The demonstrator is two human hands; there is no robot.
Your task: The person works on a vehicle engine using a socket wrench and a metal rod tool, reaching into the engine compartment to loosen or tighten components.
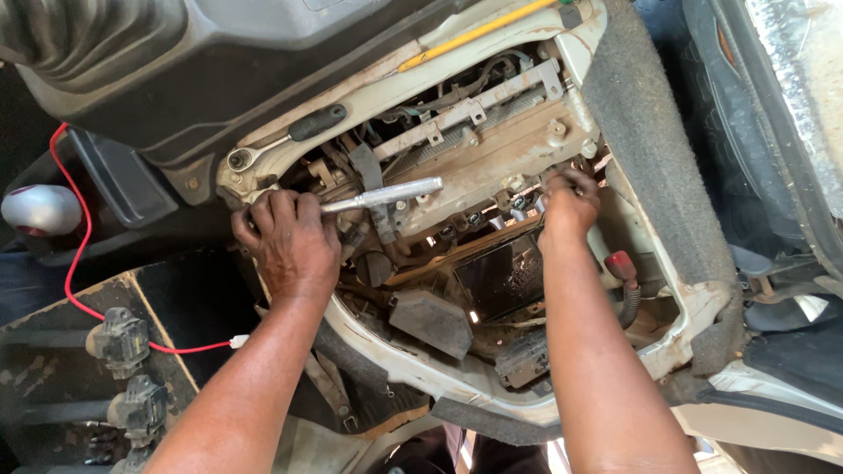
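Centre frame: left hand (288, 239) closed round silver wrench (386, 195) in the engine bay (492, 140). Right hand (569, 200) pinching connectors (518, 204) centre-right. Red wire (75, 254) left; second wrench (285, 139) above.

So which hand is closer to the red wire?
Left. The left hand is just right of the red wire, gripping a silver ratchet; the right hand is far across the opening.

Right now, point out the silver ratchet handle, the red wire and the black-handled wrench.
Ratchet handle (386, 194), head view, middle of the silver shaft.
Red wire (77, 254), head view, mid-run.
Wrench (318, 122), head view, black grip.
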